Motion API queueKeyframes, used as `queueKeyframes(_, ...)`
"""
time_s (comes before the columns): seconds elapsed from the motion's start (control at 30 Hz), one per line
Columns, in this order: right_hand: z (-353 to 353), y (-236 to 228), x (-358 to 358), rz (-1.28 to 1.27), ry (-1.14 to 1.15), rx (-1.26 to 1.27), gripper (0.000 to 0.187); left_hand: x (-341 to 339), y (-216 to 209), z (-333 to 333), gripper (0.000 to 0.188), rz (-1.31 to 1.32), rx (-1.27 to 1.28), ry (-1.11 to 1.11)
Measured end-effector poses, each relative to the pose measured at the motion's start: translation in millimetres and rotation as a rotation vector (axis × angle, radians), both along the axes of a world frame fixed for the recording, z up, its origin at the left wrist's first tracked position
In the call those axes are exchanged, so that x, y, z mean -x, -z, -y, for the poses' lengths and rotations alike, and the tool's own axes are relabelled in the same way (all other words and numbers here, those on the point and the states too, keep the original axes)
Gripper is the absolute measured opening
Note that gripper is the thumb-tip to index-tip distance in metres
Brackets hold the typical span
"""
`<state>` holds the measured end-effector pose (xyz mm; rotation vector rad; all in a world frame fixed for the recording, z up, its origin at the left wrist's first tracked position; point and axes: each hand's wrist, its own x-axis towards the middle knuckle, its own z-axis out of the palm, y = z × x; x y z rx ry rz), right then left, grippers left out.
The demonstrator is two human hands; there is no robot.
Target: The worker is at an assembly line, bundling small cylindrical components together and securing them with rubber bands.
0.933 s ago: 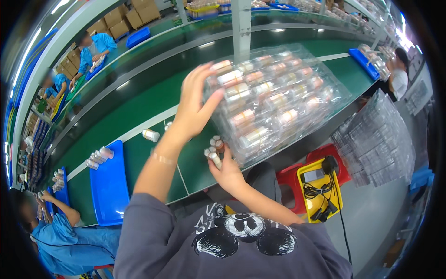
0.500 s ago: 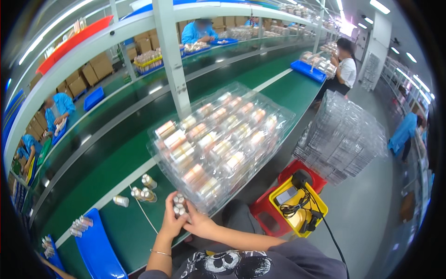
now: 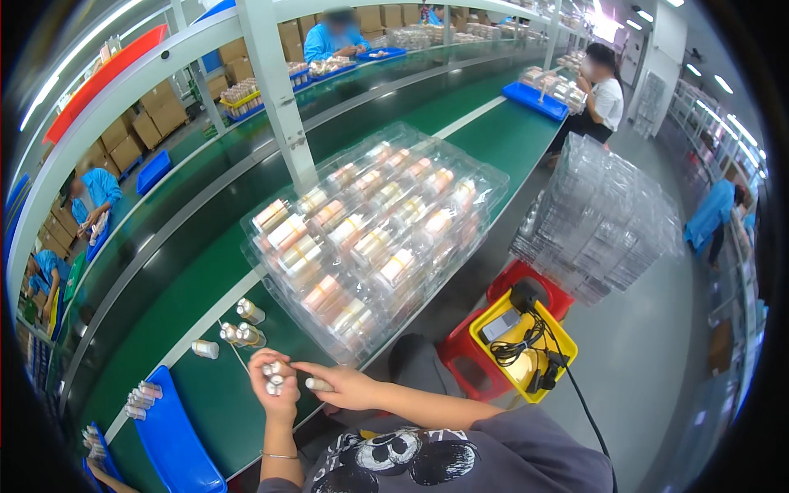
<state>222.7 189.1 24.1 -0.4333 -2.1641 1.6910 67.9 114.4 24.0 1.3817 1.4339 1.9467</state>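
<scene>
My left hand point(image 3: 283, 403) is closed around several small white-ended cylinders point(image 3: 275, 380), their ends facing up. Beside it, my right hand point(image 3: 355, 389) grips one similar pale cylinder point(image 3: 318, 384), which lies sideways under the fingers. My right index finger reaches across to the cylinders in the left hand. Just ahead rests a stack of clear plastic trays point(image 3: 337, 349) filled with banded bundles of pink, cream and white cylinders. Left of the stack, on the green belt point(image 3: 222, 382), are a lone cylinder point(image 3: 205, 349), a small group point(image 3: 242, 334) and another cylinder point(image 3: 250, 311).
A blue tray point(image 3: 177, 435) lies at lower left, with cylinders point(image 3: 141, 400) at its edge. To my right, a yellow bin point(image 3: 567, 343) of cables sits on a red stool point(image 3: 460, 361). Behind stand stacked clear trays point(image 3: 596, 222). A metal post point(image 3: 275, 99) rises past the belt. Co-workers sit farther off.
My hands have come apart from being cupped together and moved slightly left and down. The right hand now has a single cylinder. The whole view has shifted slightly.
</scene>
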Motion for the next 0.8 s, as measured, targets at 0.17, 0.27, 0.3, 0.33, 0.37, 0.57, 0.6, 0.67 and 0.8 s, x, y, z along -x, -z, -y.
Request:
queueKeyframes(0.17, 3.5, 8.2, 2.2, -0.047, -0.015, 0.079, 0.036, 7.2, -72.3, -12.4, 0.046, -0.077, -0.219, -0.055)
queueKeyframes(0.27, 2.2, 15.6, 3.2, -0.187, 0.059, -0.094, 0.034, -3.3, -133.4, -40.4, 0.050, -0.396, -0.080, -0.003)
queueKeyframes(0.3, -0.2, 15.2, -0.8, -0.120, 0.059, -0.018, 0.035, -10.6, -151.3, -59.9, 0.049, -0.555, -0.064, 0.041)
queueKeyframes(0.33, -1.2, 13.0, -2.3, -0.063, 0.027, 0.048, 0.037, -21.4, -170.8, -73.2, 0.047, -0.719, -0.092, 0.038)
queueKeyframes(0.37, -0.7, 15.9, 0.3, -0.151, 0.079, -0.130, 0.035, -33.3, -180.2, -81.5, 0.047, -0.771, -0.077, -0.034)
queueKeyframes(0.57, 0.8, 16.6, 1.3, -0.221, 0.061, -0.206, 0.030, -65.8, -177.4, -116.8, 0.053, -0.882, 0.270, -0.195)
queueKeyframes(0.6, 2.6, 15.2, -0.1, -0.217, 0.043, -0.208, 0.030, -66.2, -169.7, -116.0, 0.058, -0.972, 0.380, -0.224)
queueKeyframes(0.67, 3.6, 13.8, -0.3, -0.226, 0.059, -0.196, 0.030, -68.6, -157.5, -117.2, 0.064, -1.057, 0.494, -0.243)
queueKeyframes(0.8, 5.2, 30.4, 4.7, -0.302, 0.056, -0.203, 0.030, -85.3, -150.5, -109.4, 0.080, -1.063, 0.462, -0.122)
